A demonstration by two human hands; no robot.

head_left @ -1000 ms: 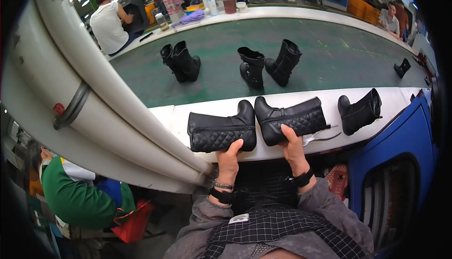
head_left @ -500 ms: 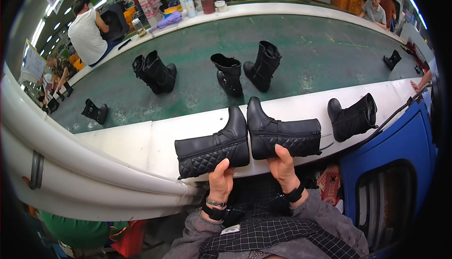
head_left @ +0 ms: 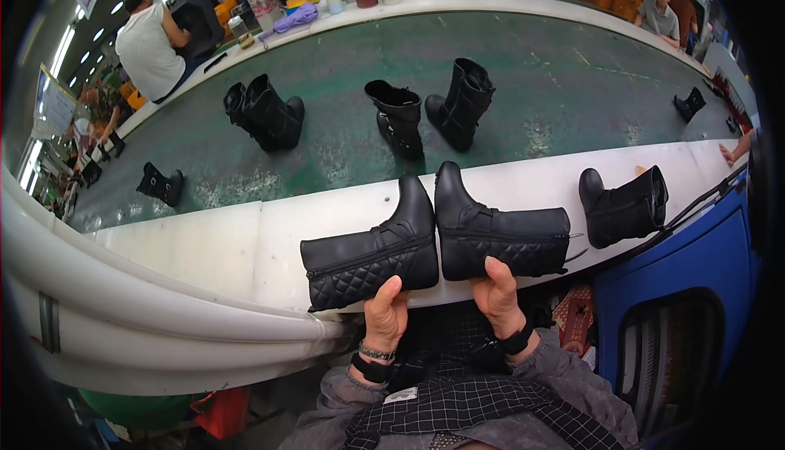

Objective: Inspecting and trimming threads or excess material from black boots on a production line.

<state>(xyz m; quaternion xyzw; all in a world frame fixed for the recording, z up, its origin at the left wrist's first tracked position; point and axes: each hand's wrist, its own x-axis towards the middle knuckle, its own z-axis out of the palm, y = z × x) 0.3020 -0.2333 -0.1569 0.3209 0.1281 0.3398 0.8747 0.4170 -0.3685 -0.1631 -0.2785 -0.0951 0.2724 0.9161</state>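
Each of my hands grips one black boot with a quilted shaft and a side zipper. My left hand (head_left: 384, 313) is closed on the left boot (head_left: 372, 254), thumb on the quilting near the heel; its other fingers are hidden beneath. My right hand (head_left: 497, 293) holds the right boot (head_left: 499, 233) the same way, thumb on its quilted side. Both boots lie on their sides, soles facing each other at the middle and toes pointing away from me. The shafts stretch outward to left and right. A thin loop sticks out of the right boot's top.
Another black boot (head_left: 625, 205) rests on the white ledge (head_left: 221, 246) at right. Several black boots, including a tall one (head_left: 460, 105), stand on the green belt (head_left: 343, 58) beyond. A white curved machine body (head_left: 163, 319) flanks my left, a blue machine (head_left: 679, 270) my right. People sit farther off.
My view has shifted slightly, so the surroundings sit a little differently in the picture. Both hands keep the same hold, and the two boots stay sole to sole with almost no movement.
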